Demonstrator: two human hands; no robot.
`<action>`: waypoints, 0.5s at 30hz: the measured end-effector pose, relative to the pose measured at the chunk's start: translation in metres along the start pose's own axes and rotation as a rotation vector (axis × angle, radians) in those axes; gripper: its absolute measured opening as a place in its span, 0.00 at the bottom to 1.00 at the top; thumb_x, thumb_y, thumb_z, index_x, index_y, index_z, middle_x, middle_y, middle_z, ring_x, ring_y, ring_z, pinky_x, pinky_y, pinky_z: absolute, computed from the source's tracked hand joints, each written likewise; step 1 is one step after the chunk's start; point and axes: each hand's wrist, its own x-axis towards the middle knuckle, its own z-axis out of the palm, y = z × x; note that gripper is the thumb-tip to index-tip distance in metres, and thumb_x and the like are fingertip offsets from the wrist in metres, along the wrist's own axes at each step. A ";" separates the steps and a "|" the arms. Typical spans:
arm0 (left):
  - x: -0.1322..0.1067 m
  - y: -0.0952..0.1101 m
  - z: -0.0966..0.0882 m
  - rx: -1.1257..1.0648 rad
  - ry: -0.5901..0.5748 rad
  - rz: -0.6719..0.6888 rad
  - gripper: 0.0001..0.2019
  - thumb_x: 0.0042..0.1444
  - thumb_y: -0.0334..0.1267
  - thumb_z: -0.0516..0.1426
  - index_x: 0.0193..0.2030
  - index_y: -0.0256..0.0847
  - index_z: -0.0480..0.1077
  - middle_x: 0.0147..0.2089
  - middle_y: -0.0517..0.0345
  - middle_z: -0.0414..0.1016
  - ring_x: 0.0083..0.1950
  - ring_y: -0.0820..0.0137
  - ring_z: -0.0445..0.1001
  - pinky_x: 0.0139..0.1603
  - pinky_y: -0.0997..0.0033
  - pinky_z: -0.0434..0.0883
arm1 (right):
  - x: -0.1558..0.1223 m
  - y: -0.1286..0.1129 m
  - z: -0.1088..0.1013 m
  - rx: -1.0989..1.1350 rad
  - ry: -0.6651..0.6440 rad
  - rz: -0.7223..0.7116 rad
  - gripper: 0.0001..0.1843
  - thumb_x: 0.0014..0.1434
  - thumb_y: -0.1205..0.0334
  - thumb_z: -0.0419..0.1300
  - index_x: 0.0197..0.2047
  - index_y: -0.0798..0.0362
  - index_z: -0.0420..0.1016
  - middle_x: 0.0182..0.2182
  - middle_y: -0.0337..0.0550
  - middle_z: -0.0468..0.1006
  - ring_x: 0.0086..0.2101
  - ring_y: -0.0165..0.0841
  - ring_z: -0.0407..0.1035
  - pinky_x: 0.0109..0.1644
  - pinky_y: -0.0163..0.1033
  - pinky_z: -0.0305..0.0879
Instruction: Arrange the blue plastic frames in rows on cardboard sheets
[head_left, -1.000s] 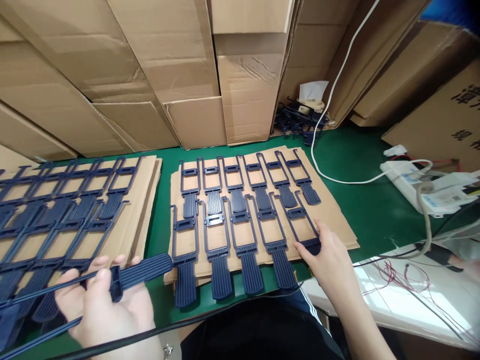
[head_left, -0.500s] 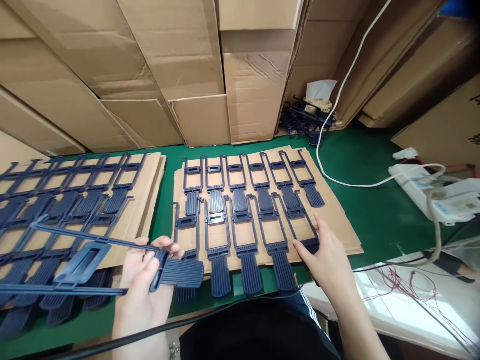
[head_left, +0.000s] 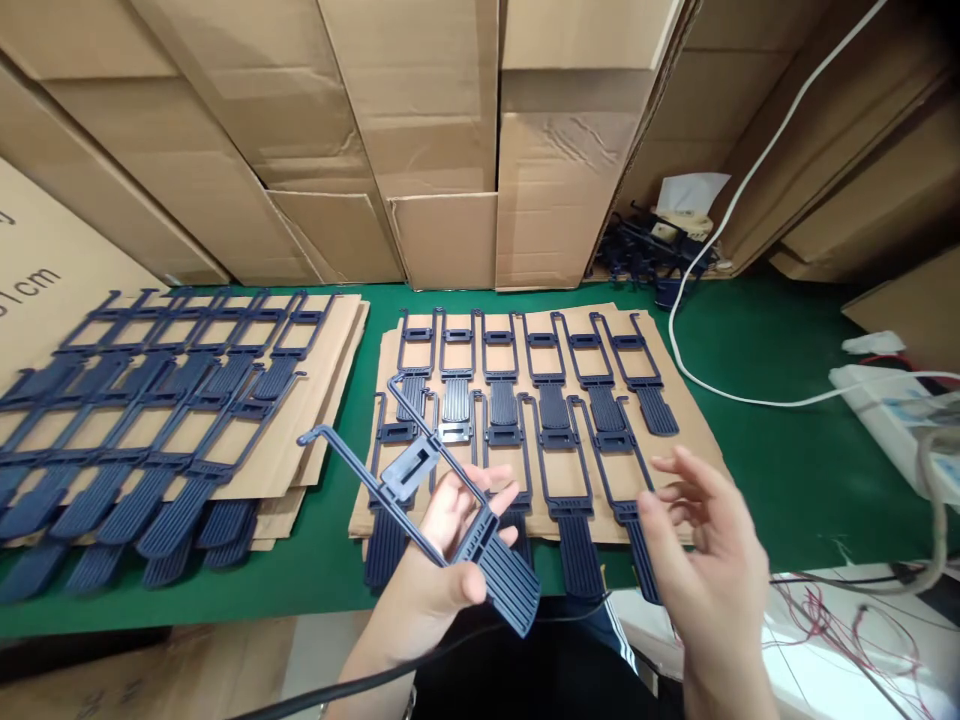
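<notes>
My left hand (head_left: 424,600) holds a dark blue plastic frame (head_left: 510,585) at its lower end, where a ribbed paddle joins two long hooked arms and a slotted crosspiece. The piece is tilted, raised above the right-hand cardboard sheet (head_left: 694,425). On that sheet lie two rows of similar frames, partly covered by my left hand and its piece. My right hand (head_left: 716,565) is open, its fingers apart, over the sheet's right side. Nearest to it is the end frame (head_left: 646,550) of the front row, whose paddle overhangs the table's edge.
At left, more such frames lie on stacked cardboard (head_left: 292,460). Cardboard boxes (head_left: 570,200) wall the back of the green table (head_left: 780,470). A white cable (head_left: 750,395) runs to a white power strip (head_left: 885,420). Tissues (head_left: 690,195) stand by a dark pile (head_left: 637,250).
My left hand has brought its frame rightward, over the right-hand sheet. My right hand has come off the end frame of the front row and opened. The view has shifted left.
</notes>
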 end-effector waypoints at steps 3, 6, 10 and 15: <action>-0.001 -0.005 0.006 0.064 -0.056 0.012 0.36 0.31 0.50 0.68 0.51 0.54 0.63 0.63 0.54 0.53 0.64 0.51 0.50 0.53 0.61 0.65 | -0.003 -0.029 0.005 0.167 -0.308 -0.233 0.25 0.56 0.61 0.56 0.57 0.49 0.57 0.48 0.47 0.69 0.43 0.35 0.67 0.40 0.39 0.69; 0.001 -0.006 0.010 0.153 -0.038 0.079 0.36 0.33 0.50 0.67 0.52 0.55 0.62 0.62 0.56 0.54 0.64 0.55 0.50 0.59 0.61 0.59 | -0.004 -0.051 0.013 0.242 -0.473 -0.510 0.28 0.56 0.59 0.56 0.59 0.51 0.54 0.51 0.49 0.68 0.49 0.36 0.64 0.47 0.39 0.68; 0.006 -0.006 0.016 0.157 -0.021 0.114 0.35 0.36 0.52 0.65 0.54 0.56 0.60 0.63 0.57 0.54 0.64 0.56 0.50 0.63 0.58 0.53 | -0.002 -0.055 0.023 0.291 -0.423 -0.566 0.30 0.56 0.59 0.57 0.60 0.53 0.52 0.53 0.51 0.66 0.53 0.36 0.61 0.53 0.40 0.65; 0.015 -0.013 0.033 0.055 -0.015 0.122 0.38 0.34 0.49 0.67 0.55 0.55 0.61 0.62 0.53 0.55 0.63 0.52 0.52 0.61 0.52 0.54 | -0.002 -0.039 0.023 0.366 -0.425 -0.489 0.34 0.54 0.62 0.60 0.61 0.50 0.51 0.55 0.50 0.64 0.54 0.38 0.59 0.54 0.43 0.64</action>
